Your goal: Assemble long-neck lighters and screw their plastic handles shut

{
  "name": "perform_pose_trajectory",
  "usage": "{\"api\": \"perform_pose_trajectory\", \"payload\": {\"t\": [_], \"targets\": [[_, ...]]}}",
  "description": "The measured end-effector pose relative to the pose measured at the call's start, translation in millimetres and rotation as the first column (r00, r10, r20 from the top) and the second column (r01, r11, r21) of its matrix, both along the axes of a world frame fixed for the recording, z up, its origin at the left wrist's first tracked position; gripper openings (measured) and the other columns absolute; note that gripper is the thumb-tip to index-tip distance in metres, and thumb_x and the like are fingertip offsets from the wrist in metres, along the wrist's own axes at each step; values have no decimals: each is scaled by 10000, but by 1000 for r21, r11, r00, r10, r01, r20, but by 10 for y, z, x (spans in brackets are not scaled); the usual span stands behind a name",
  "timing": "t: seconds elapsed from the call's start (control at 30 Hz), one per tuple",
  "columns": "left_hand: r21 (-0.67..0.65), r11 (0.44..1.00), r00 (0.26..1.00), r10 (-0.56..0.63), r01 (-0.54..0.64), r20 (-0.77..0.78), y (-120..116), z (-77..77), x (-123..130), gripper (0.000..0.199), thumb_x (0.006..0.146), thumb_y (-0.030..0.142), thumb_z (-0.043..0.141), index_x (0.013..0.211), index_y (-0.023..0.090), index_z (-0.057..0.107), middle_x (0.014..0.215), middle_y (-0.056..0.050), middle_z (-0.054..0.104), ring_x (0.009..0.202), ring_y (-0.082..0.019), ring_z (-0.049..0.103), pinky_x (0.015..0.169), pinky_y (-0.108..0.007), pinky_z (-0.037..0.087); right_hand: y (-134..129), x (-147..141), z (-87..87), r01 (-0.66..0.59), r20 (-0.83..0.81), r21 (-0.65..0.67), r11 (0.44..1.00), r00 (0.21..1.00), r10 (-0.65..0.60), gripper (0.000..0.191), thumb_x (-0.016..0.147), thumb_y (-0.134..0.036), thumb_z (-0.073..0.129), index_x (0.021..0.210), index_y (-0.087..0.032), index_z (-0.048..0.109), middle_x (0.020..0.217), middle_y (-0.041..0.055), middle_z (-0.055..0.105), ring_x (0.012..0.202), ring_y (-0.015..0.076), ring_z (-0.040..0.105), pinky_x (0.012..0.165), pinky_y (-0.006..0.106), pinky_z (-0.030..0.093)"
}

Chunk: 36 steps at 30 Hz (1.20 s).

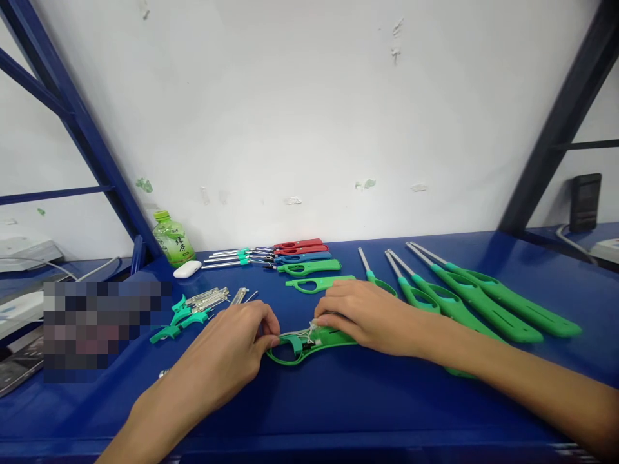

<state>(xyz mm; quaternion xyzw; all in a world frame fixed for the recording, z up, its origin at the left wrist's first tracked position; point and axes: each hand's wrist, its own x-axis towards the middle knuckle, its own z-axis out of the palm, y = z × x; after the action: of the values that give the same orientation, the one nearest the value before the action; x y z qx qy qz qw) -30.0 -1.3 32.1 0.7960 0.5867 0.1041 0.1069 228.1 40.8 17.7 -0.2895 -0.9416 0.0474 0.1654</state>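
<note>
A green lighter half-shell [285, 361] lies on the blue table with its inside facing up. A teal trigger [293, 343], thin white wires [305, 333] and a small black part sit within it. My left hand [242, 335] pinches the shell's looped front end between thumb and fingertips. Over the handle end rests my right hand [345, 312], its thumb and fingers closed at the wires near a whitish piece; what exactly they grip is partly hidden. Behind my right hand lies another green half-shell [314, 284].
Several green long-neck lighters [483, 306] lie at right. Red shells [300, 246], a blue shell [309, 256] and metal rods [225, 259] are at the back. Teal triggers [178, 319] and clear tanks [210, 298] lie left, near a white case [187, 269] and a bottle [174, 241].
</note>
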Motion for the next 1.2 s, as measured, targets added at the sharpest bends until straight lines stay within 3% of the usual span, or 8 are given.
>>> {"api": "perform_pose_trajectory", "payload": {"t": [0.5, 0.73, 0.93, 1.2], "targets": [[46, 998, 997, -49, 52, -55, -43, 28, 45, 185, 921, 182, 552, 853, 247, 711, 934, -33, 725, 869, -250, 653, 785, -376, 454, -15, 0, 20, 0, 29, 20, 1000, 1000, -1, 345, 1103, -399, 472, 1041, -201, 748, 927, 62, 729, 881, 215, 665, 814, 346, 466], [67, 993, 993, -90, 95, -79, -26, -31, 28, 234, 924, 139, 525, 823, 242, 709, 888, -32, 713, 792, -219, 656, 723, -341, 442, -26, 19, 77, -15, 78, 18, 1000, 997, 13, 353, 1106, -410, 463, 1073, -210, 751, 942, 47, 731, 869, 210, 676, 757, 327, 450], [94, 989, 985, -105, 118, -138, -54, -11, 56, 231, 942, 145, 523, 831, 238, 702, 879, -39, 713, 791, -224, 666, 723, -337, 445, -57, 43, 135, -71, 175, 32, 997, 982, 65, 301, 1092, -369, 507, 1197, -199, 733, 1060, 70, 717, 917, 216, 683, 754, 324, 463], [153, 977, 980, -124, 148, -154, -98, -53, 51, 308, 966, 126, 495, 863, 254, 757, 856, -58, 708, 808, -230, 702, 751, -313, 471, -68, 57, 146, -39, 152, 26, 999, 988, 34, 190, 1053, -324, 595, 1126, -201, 720, 1040, 50, 709, 881, 206, 680, 737, 323, 466]]}}
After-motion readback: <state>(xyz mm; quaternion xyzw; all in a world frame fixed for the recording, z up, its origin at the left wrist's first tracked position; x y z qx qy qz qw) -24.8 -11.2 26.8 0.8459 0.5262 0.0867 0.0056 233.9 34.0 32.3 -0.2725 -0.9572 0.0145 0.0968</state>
